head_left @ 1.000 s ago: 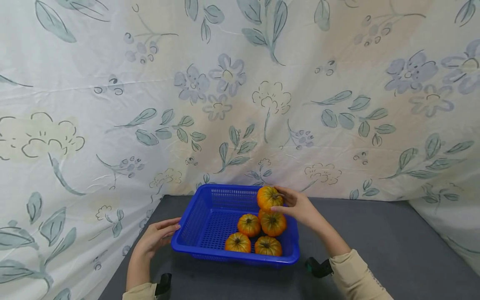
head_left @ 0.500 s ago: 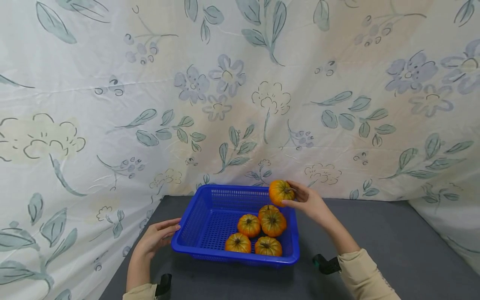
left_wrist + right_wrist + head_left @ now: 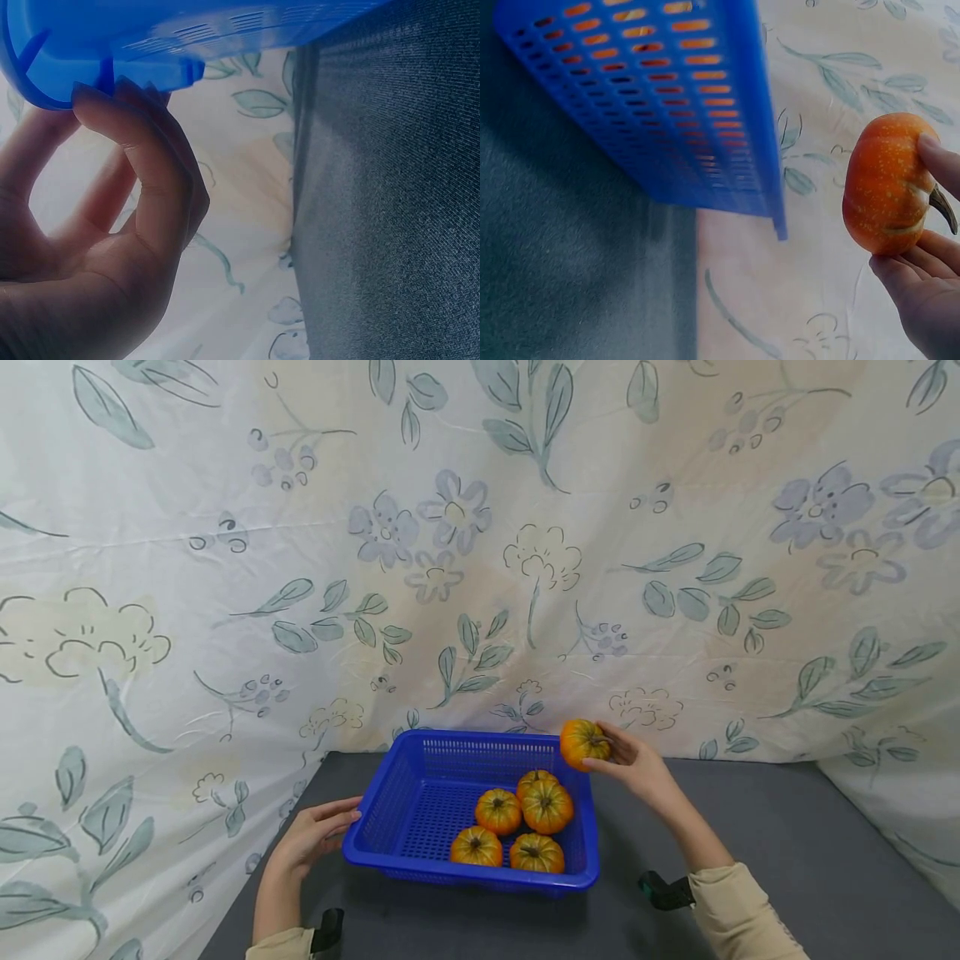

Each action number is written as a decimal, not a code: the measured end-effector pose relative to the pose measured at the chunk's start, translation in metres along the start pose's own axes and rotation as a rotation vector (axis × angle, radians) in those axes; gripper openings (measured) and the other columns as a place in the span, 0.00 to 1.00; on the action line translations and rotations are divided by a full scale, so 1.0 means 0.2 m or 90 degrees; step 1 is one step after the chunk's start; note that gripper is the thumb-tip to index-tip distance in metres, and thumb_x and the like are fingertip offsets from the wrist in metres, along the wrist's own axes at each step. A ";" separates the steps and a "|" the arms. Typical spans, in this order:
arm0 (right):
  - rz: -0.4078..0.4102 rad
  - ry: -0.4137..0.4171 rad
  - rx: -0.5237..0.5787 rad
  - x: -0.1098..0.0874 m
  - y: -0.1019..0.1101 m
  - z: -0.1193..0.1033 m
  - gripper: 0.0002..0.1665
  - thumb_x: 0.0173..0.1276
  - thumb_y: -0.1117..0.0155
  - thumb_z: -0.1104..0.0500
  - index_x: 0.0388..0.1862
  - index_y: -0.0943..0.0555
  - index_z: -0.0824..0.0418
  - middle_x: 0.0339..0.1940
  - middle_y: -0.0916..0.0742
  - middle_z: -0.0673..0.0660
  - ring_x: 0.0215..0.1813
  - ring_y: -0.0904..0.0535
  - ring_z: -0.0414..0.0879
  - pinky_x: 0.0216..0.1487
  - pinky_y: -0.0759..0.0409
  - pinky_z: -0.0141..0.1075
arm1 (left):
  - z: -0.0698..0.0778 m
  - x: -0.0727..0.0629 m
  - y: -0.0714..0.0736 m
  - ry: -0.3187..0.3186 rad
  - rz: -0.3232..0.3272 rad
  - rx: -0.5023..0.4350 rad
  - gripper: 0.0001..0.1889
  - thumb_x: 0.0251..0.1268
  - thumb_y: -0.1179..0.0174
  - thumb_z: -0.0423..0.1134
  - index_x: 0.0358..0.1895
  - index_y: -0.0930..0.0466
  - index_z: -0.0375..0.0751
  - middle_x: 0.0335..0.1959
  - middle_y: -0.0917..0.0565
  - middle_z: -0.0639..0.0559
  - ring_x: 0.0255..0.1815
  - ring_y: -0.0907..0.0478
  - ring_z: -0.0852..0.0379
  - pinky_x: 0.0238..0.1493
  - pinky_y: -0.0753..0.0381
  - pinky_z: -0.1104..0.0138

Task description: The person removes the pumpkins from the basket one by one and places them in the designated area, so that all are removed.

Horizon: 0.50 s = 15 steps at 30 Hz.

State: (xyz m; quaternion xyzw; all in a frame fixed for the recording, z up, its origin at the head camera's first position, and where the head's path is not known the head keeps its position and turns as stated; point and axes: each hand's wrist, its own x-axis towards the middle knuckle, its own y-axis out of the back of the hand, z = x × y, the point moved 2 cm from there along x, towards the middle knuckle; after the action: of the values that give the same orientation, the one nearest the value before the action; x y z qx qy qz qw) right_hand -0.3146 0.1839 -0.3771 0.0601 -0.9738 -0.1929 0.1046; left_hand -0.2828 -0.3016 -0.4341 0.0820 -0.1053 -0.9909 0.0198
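Pumpkin (image 3: 889, 184) in right fingers (image 3: 898, 279), sleeve marks (image 3: 775, 922) illegible

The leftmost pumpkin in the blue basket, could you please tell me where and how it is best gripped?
Probably round its ribbed sides, from above: the leftmost pumpkin sits with its stem up, the blue basket walls it in, and its left side has no neighbour.

Glossy plastic basket (image 3: 420, 814) (matt cloth (image 3: 787, 843) beneath)

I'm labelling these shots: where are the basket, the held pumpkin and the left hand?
Basket (image 3: 431, 814), head view, on its bare floor.
Held pumpkin (image 3: 885, 184), right wrist view, middle of its body.
Left hand (image 3: 315, 832), head view, middle of the hand.
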 end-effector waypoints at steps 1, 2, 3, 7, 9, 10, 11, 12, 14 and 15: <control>0.004 -0.004 -0.001 0.00 0.01 0.01 0.49 0.65 0.32 0.50 0.77 0.44 0.63 0.78 0.39 0.66 0.77 0.42 0.64 0.70 0.35 0.52 | 0.00 0.00 0.00 0.000 0.000 0.001 0.29 0.64 0.35 0.43 0.65 0.28 0.32 0.54 0.15 0.46 0.46 0.16 0.58 0.49 0.17 0.58; 0.007 -0.006 -0.001 0.00 0.01 0.02 0.49 0.66 0.32 0.50 0.78 0.44 0.63 0.78 0.39 0.67 0.77 0.42 0.64 0.70 0.35 0.52 | 0.00 0.00 0.00 -0.001 0.000 0.002 0.29 0.64 0.35 0.43 0.65 0.28 0.32 0.54 0.16 0.45 0.46 0.16 0.58 0.49 0.17 0.58; 0.010 -0.010 -0.002 0.00 0.01 0.03 0.49 0.66 0.32 0.49 0.78 0.45 0.63 0.78 0.39 0.67 0.77 0.42 0.64 0.70 0.35 0.52 | 0.00 0.00 0.00 0.000 0.000 0.003 0.29 0.64 0.35 0.43 0.65 0.28 0.32 0.55 0.16 0.45 0.46 0.16 0.58 0.49 0.17 0.58; 0.019 -0.023 -0.011 0.00 0.03 0.07 0.50 0.65 0.32 0.48 0.78 0.46 0.63 0.78 0.40 0.67 0.78 0.43 0.64 0.71 0.36 0.53 | -0.01 0.01 0.00 0.004 0.000 0.003 0.30 0.64 0.35 0.44 0.65 0.28 0.33 0.56 0.16 0.45 0.47 0.16 0.58 0.49 0.17 0.58; 0.023 -0.028 -0.012 0.00 0.04 0.08 0.50 0.65 0.32 0.48 0.78 0.46 0.63 0.79 0.41 0.67 0.78 0.44 0.64 0.72 0.37 0.54 | -0.01 0.01 0.00 0.005 0.002 0.000 0.30 0.63 0.35 0.44 0.65 0.27 0.33 0.56 0.17 0.45 0.47 0.16 0.58 0.50 0.17 0.57; 0.025 -0.028 -0.013 0.00 0.04 0.09 0.50 0.65 0.32 0.48 0.78 0.46 0.63 0.78 0.41 0.67 0.78 0.45 0.65 0.72 0.38 0.55 | -0.01 0.01 0.00 0.006 0.002 0.000 0.30 0.63 0.35 0.44 0.65 0.27 0.33 0.56 0.17 0.45 0.48 0.16 0.58 0.50 0.17 0.57; 0.027 -0.030 -0.014 0.00 0.05 0.10 0.50 0.65 0.32 0.48 0.78 0.46 0.63 0.78 0.41 0.68 0.78 0.45 0.65 0.72 0.38 0.55 | -0.01 0.01 0.00 0.006 0.003 0.000 0.30 0.63 0.35 0.44 0.65 0.27 0.33 0.56 0.17 0.44 0.47 0.16 0.57 0.50 0.17 0.57; 0.029 -0.028 -0.014 0.00 0.05 0.11 0.50 0.66 0.32 0.49 0.78 0.46 0.64 0.78 0.41 0.69 0.78 0.45 0.65 0.72 0.38 0.55 | -0.01 0.02 0.00 0.006 0.005 0.000 0.30 0.63 0.34 0.44 0.65 0.27 0.33 0.56 0.17 0.44 0.47 0.16 0.57 0.49 0.17 0.57; 0.033 -0.028 -0.015 0.00 0.06 0.13 0.50 0.66 0.33 0.49 0.78 0.46 0.65 0.78 0.41 0.69 0.77 0.45 0.66 0.72 0.38 0.55 | -0.01 0.02 0.00 0.006 0.007 0.000 0.30 0.63 0.34 0.45 0.65 0.27 0.33 0.56 0.17 0.44 0.47 0.16 0.57 0.49 0.17 0.57; 0.036 -0.029 -0.017 0.00 0.06 0.14 0.49 0.66 0.32 0.50 0.77 0.45 0.66 0.78 0.41 0.70 0.77 0.44 0.66 0.72 0.38 0.54 | -0.01 0.02 0.00 0.006 0.007 0.001 0.30 0.63 0.34 0.45 0.65 0.27 0.33 0.57 0.17 0.44 0.47 0.16 0.57 0.49 0.17 0.57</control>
State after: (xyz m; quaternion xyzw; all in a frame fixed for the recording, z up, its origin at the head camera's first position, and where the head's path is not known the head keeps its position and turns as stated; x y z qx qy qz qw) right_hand -0.3208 0.2047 -0.3970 0.0268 -0.9745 -0.2045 0.0882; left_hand -0.2859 -0.3022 -0.4367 0.0859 -0.1063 -0.9903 0.0258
